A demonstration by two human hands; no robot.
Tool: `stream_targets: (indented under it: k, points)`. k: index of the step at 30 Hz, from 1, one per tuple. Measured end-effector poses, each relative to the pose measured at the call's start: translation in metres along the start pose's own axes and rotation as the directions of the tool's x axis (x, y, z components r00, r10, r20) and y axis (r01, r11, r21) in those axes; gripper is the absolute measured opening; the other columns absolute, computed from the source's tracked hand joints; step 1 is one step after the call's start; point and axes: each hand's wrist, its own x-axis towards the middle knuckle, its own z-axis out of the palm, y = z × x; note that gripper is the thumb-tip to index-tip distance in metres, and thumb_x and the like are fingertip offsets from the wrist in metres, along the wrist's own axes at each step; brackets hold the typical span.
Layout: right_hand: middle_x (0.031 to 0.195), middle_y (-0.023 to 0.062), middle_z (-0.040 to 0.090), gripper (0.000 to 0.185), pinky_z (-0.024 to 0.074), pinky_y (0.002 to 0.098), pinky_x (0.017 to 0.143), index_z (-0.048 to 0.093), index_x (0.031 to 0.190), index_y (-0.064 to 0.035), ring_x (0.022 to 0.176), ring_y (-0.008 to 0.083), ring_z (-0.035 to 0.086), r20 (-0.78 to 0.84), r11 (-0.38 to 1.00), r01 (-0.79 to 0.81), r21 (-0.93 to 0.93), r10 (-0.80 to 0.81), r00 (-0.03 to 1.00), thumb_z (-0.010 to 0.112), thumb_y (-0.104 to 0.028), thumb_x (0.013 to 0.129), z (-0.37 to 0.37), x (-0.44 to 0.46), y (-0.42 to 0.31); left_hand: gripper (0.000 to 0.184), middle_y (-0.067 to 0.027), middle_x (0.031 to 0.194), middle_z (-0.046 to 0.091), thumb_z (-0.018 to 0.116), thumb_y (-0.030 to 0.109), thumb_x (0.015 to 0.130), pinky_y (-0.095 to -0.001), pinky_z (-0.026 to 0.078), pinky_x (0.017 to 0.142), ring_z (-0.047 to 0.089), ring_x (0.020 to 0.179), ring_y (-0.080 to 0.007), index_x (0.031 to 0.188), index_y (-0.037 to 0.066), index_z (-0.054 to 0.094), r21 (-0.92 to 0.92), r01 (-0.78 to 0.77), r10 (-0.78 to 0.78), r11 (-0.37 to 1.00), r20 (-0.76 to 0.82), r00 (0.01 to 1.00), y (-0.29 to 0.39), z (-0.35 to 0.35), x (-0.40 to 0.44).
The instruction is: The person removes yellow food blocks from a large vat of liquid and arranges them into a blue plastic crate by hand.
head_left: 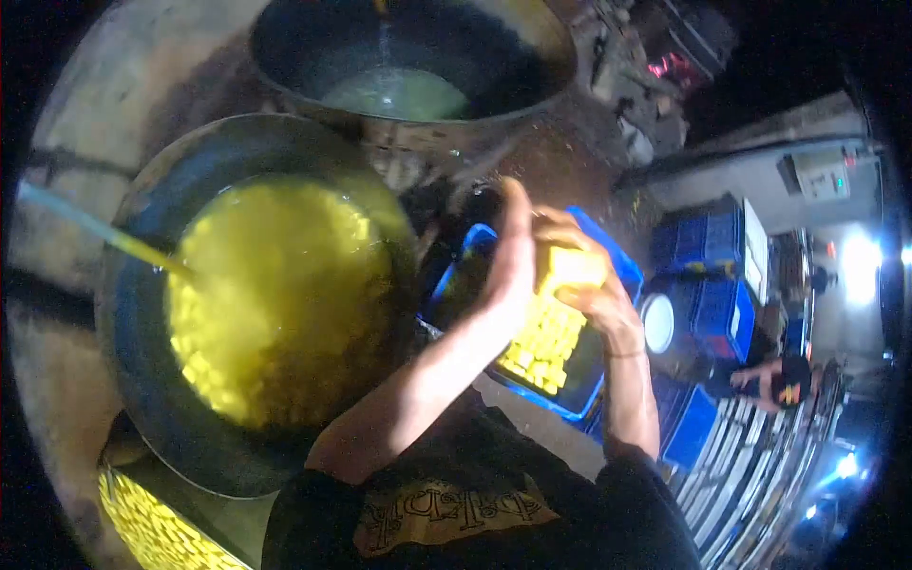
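My right hand (pixel 598 293) is wrapped round a few yellow blocks (pixel 574 268) above a blue crate (pixel 576 412). Beside them my left hand (pixel 514 249) is stretched out, its fingers straight and its palm turned toward the blocks; whether it touches them is hard to tell. Below the hands, small yellow blocks (pixel 541 359) lie packed in the crate. To the left stands a large dark wok (pixel 139 366) with yellow liquid and many yellow blocks. A long stick (pixel 90 222) reaches into this liquid from the left.
A second large wok (pixel 513 71) holding some liquid is at the top. More yellow pieces (pixel 157 527) fill a tray at the lower left. Stacked blue crates (pixel 698 239), a round white lid or bucket (pixel 656 323) and slatted racks (pixel 760 456) are at the right.
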Motion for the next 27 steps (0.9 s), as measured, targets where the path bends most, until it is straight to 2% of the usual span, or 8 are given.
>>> stream_targets:
  k: [5,10,13,19,23,24,26,27]
  points:
    - [0.125,0.0063,0.05,0.049,0.0431,0.0389,0.094,0.047,0.125,-0.0046,0.109,0.0219,0.051,-0.417,0.708,-0.163,0.687,0.568,0.71,0.062,-0.021,0.081,-0.072,-0.116,0.171,0.087,-0.0165,0.147,0.022,0.032,0.065,0.088,-0.0388,0.019,0.109,0.022,0.135,-0.0238,0.142,-0.001,0.017,0.304,0.064,-0.078,0.951,0.036,0.996,-0.067,0.02,0.022]
    - [0.122,0.0164,0.049,0.067,0.0451,0.0451,0.083,0.052,0.12,-0.0021,0.106,0.0215,0.049,-0.501,0.659,-0.643,0.389,0.737,0.453,0.066,-0.051,0.075,-0.091,-0.119,0.346,0.062,-0.0146,0.133,0.044,0.03,0.051,0.095,-0.0416,0.04,0.096,0.05,0.116,-0.0288,0.135,0.002,0.033,0.393,-0.166,0.088,0.904,0.209,0.974,-0.058,-0.025,0.061]
    - [0.12,0.0181,0.051,0.065,0.0382,0.0533,0.087,0.054,0.117,-0.0035,0.106,0.0305,0.049,-0.858,0.09,-0.947,-0.308,0.403,0.318,0.061,-0.053,0.076,-0.033,-0.11,0.426,0.059,-0.0135,0.126,0.049,0.03,0.05,0.095,-0.0413,0.042,0.092,0.053,0.111,-0.0286,0.133,0.004,0.037,0.313,-0.062,0.065,0.948,0.001,0.998,-0.022,-0.011,0.051]
    - [0.1,0.0155,0.06,0.045,0.0457,0.0453,0.079,0.057,0.115,-0.0052,0.087,0.0297,0.057,-0.638,0.179,-0.72,-0.67,0.358,0.682,0.057,-0.034,0.08,-0.011,-0.157,0.502,0.05,-0.0136,0.124,0.051,0.027,0.039,0.098,-0.0397,0.042,0.092,0.054,0.109,-0.0275,0.132,0.004,0.039,0.413,-0.37,0.369,0.832,0.085,0.926,0.078,-0.05,0.019]
    - [0.087,0.0137,0.067,0.034,0.0506,0.04,0.073,0.06,0.113,-0.0063,0.075,0.0291,0.062,0.082,0.414,0.137,-0.9,-0.148,0.986,0.054,-0.022,0.084,-0.061,-0.168,0.543,0.044,-0.0102,0.123,0.052,0.043,0.034,0.094,-0.0364,0.043,0.09,0.055,0.106,-0.0238,0.127,0.005,0.045,0.638,-0.361,0.509,0.68,-0.056,0.859,0.157,-0.12,-0.001]
    - [0.087,0.0137,0.067,0.034,0.0506,0.04,0.073,0.06,0.113,-0.0063,0.075,0.0291,0.062,0.119,0.403,0.175,-0.898,-0.16,0.98,0.054,-0.022,0.084,-0.07,-0.156,0.529,0.043,-0.009,0.122,0.053,0.047,0.033,0.093,-0.0353,0.043,0.089,0.055,0.105,-0.0226,0.126,0.005,0.047,0.702,-0.317,0.526,0.638,-0.096,0.845,0.167,-0.148,-0.007]
    - [0.082,0.016,0.066,0.031,0.0504,0.04,0.069,0.063,0.103,-0.0043,0.072,0.0334,0.061,-0.088,0.061,-0.154,-0.986,0.594,0.799,0.061,-0.024,0.08,-0.086,-0.129,0.496,0.038,-0.0053,0.116,0.059,0.051,0.025,0.09,-0.0305,0.044,0.086,0.056,0.101,-0.0162,0.123,0.006,0.051,0.845,-0.05,0.451,0.533,-0.233,0.861,0.168,-0.2,-0.024]
    - [0.08,0.0163,0.065,0.032,0.0496,0.0387,0.069,0.063,0.101,-0.0033,0.073,0.0329,0.061,-0.266,0.207,-0.375,-0.904,0.413,0.871,0.065,-0.023,0.076,-0.085,-0.112,0.434,0.036,-0.0056,0.113,0.06,0.053,0.017,0.088,-0.0276,0.045,0.083,0.057,0.097,-0.0146,0.121,0.004,0.053,0.878,-0.064,0.415,0.475,-0.159,0.896,0.158,-0.235,-0.031]
